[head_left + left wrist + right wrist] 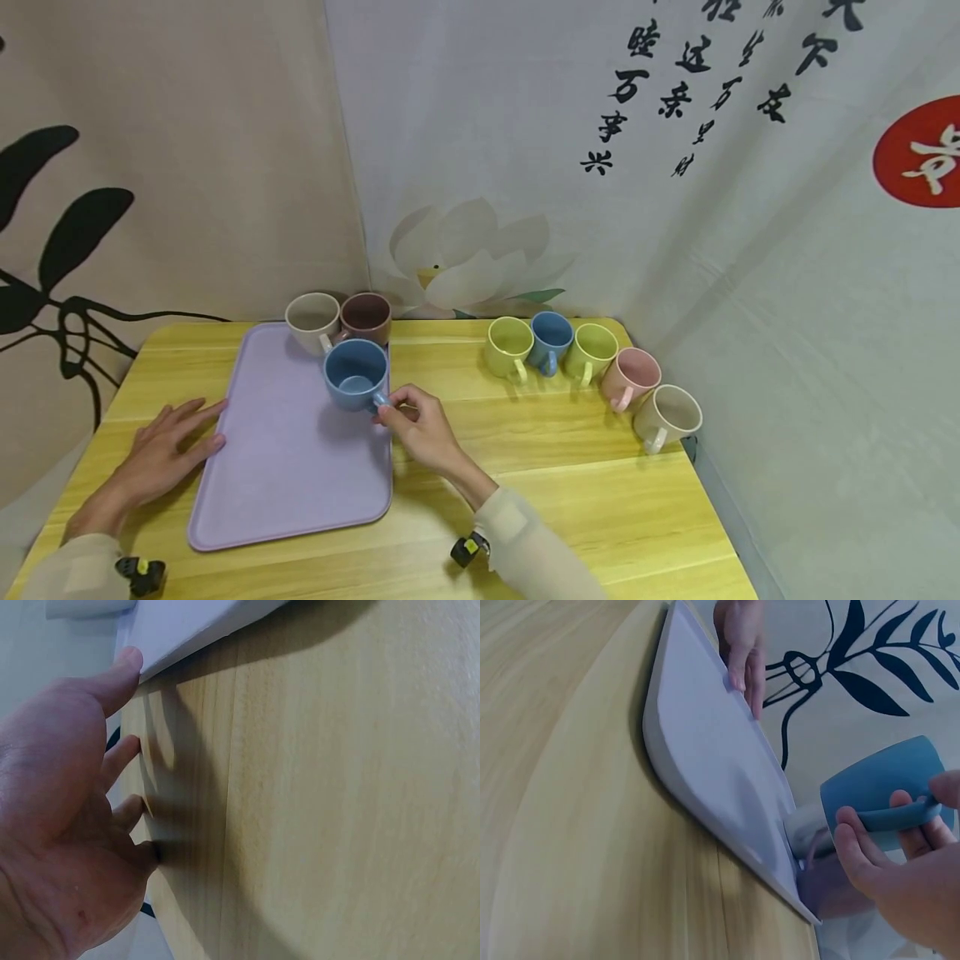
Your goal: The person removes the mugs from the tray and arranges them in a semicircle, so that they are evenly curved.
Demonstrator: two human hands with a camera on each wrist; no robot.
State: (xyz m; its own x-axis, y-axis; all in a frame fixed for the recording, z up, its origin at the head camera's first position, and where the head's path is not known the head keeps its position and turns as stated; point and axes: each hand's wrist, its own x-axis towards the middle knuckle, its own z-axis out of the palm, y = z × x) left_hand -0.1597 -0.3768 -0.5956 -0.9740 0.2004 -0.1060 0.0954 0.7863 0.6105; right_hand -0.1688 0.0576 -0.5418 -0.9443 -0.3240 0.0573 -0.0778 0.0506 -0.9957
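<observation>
Blue mug (356,371): I see it raised over the tray (292,492), toward 1 o'clock from the tray's middle, inner floor visible.
Right hand (422,427): grasping that mug's handle (382,401), thumb and fingers at the mug's 4 o'clock side.
Left hand (168,450): released, fingers spread, touching the tray's 9 o'clock rim.
Tray load: white mug (312,321) at 12, brown mug (366,315) at 1, close together.
Mug row: at the tray's 2 to 3 o'clock, green mug (510,342), second blue mug (551,332), second green mug (591,346), pink mug (632,375), cream mug (667,412).
Edges: cream mug near the bench's (570,467) 3 o'clock edge.
Room: I get plain wood between tray and row.
</observation>
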